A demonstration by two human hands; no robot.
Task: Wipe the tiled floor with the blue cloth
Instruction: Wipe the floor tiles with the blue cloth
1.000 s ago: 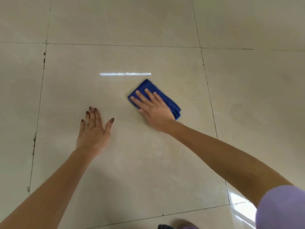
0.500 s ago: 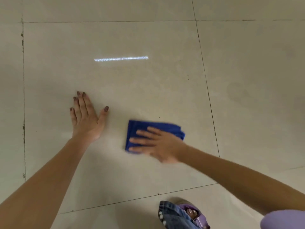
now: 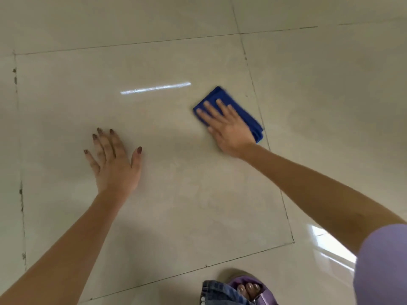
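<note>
Pressing flat on the folded blue microfibre cloth (image 3: 245, 116), my right hand (image 3: 229, 128) lies palm down with the fingers (image 3: 209, 108) straight and slightly spread, pointing toward 11 o'clock. Nothing is clenched or pinched: the hand is extended over the cloth and bears on it from above. The heel of the palm passes over the cloth's near edge, and I cannot tell whether it touches the floor. The cloth is a long rectangle lying flat on the glossy beige tiled floor (image 3: 176, 205), its long side running from 11 toward 5 o'clock. It sits at about 2 o'clock from the centre of the large square tile, near that tile's right-hand grout line. Its outline is slightly blurred.

My left hand (image 3: 114, 164) rests on the bare tile at 9 o'clock from the tile's centre, well apart from the cloth. It is released and holds nothing: palm down, fingers straight and pointing roughly to 12 o'clock, thumb spread toward 1 o'clock.

A bright white streak of reflected light (image 3: 155, 88) lies at 12 o'clock on the same tile. The dark grout line (image 3: 21, 194) at the tile's left edge is chipped in places. At 5 o'clock, past the tile's near edge, a purple sandal (image 3: 262, 293) and a frayed denim hem (image 3: 220, 291) show. A lilac sleeve (image 3: 383, 267) covers my right upper arm.
</note>
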